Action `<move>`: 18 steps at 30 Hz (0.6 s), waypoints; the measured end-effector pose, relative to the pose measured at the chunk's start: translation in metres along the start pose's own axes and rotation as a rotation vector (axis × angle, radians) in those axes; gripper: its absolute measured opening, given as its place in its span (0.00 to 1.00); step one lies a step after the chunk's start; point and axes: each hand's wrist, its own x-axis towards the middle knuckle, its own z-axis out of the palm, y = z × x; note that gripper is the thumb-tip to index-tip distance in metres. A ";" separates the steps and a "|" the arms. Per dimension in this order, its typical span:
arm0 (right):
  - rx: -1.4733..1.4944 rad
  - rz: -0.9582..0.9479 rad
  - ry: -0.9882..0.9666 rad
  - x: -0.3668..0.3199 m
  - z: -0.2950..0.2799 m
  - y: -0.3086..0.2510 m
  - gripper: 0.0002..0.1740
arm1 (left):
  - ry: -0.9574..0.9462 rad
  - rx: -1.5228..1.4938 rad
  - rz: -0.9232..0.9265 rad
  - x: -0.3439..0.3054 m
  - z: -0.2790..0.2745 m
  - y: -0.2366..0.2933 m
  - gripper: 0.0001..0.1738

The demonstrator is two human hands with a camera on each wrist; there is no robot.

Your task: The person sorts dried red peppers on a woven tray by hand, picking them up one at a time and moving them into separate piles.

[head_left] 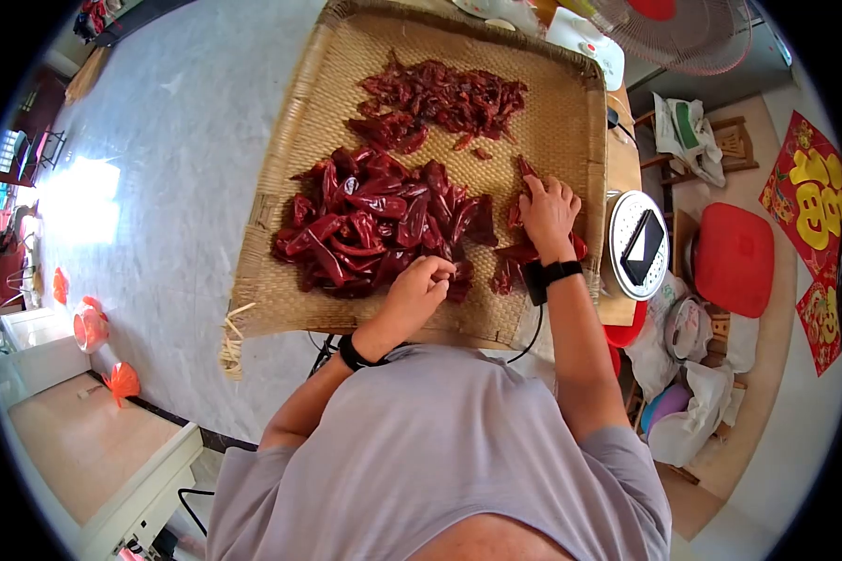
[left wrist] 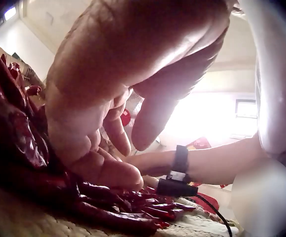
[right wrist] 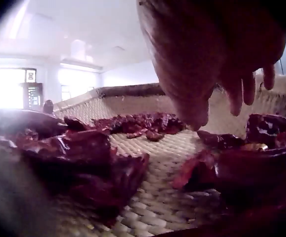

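A large woven tray (head_left: 554, 117) holds dried red chili peppers. The biggest heap of glossy chilies (head_left: 360, 224) lies left of centre, and a pile of shrivelled, torn-looking chili pieces (head_left: 440, 93) sits toward the far side. My left hand (head_left: 407, 297) rests at the near edge of the heap, fingers loosely bent, thumb apart from them in the left wrist view, with nothing between them. On the right, my right hand (head_left: 550, 220) reaches over a few chilies (right wrist: 232, 165) near the tray's side. Its fingers point downward, fingertips right at those chilies.
Right of the tray stands a round white perforated lid (head_left: 617, 271) with a black phone (head_left: 642, 248) on it. A fan (head_left: 674, 33) and a white appliance (head_left: 585, 47) are at the back right. A red stool (head_left: 734, 260) stands farther right.
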 end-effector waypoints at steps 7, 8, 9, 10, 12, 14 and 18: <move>0.001 0.052 -0.189 0.016 0.002 0.002 0.22 | -0.032 0.034 0.000 -0.002 -0.005 -0.003 0.16; 0.001 0.063 -0.162 0.016 0.003 0.003 0.22 | -0.023 0.050 -0.005 -0.001 -0.006 -0.002 0.16; 0.000 0.075 -0.135 0.017 0.004 0.005 0.23 | -0.016 0.065 -0.009 -0.001 -0.007 -0.001 0.16; 0.017 0.093 -0.115 0.017 0.006 0.006 0.23 | -0.014 0.060 -0.019 -0.001 -0.008 0.001 0.16; 0.050 0.130 -0.073 0.017 0.013 0.010 0.24 | -0.010 0.052 -0.040 -0.001 -0.010 0.005 0.16; 0.130 0.161 -0.112 0.019 0.017 0.015 0.24 | -0.028 0.057 -0.058 -0.002 -0.012 0.013 0.16; 0.127 0.166 -0.140 0.016 0.013 0.010 0.22 | -0.088 0.042 -0.044 -0.002 -0.009 0.011 0.16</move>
